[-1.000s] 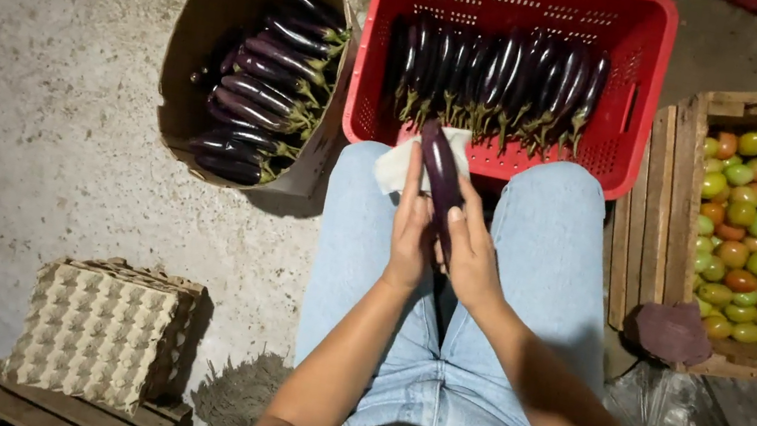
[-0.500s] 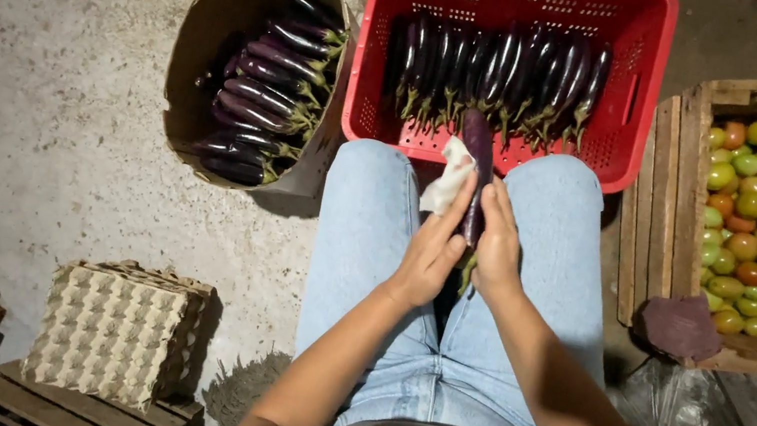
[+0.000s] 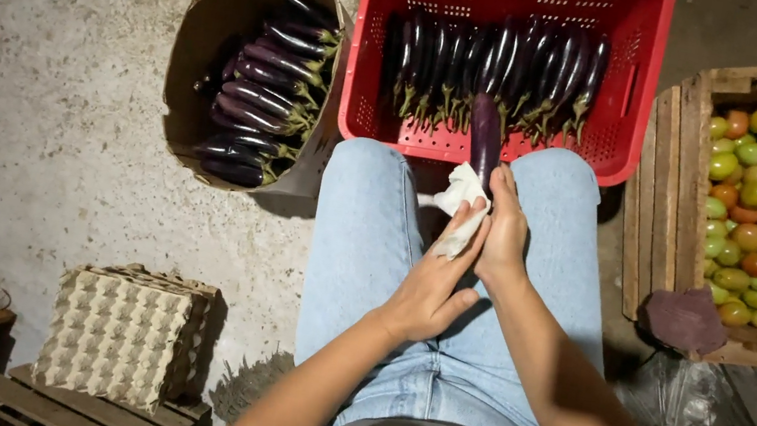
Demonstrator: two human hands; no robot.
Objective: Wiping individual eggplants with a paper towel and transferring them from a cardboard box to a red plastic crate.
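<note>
Eggplant (image 3: 485,139) lies with its long axis pointing away from the person, toward the red crate (image 3: 634,102) just beyond the grip. The right hand (image 3: 505,233) closes its grip around the lower end. The left hand (image 3: 432,288), just beside it, presses a white cloth (image 3: 457,200) against the eggplant.

Seated, knees in jeans. Right hand (image 3: 505,233) grips a dark purple eggplant (image 3: 485,141) by its lower end, tip pointing into the red crate (image 3: 639,102). Left hand (image 3: 432,288) presses a white cloth (image 3: 458,198) against the eggplant's left side. Red crate holds a row of eggplants, stems toward the knees. Cardboard box (image 3: 209,34) to the left holds more eggplants. Wooden crate (image 3: 671,188) of green and red tomatoes on the right. Stack of egg trays (image 3: 121,334) on the floor, lower left.
</note>
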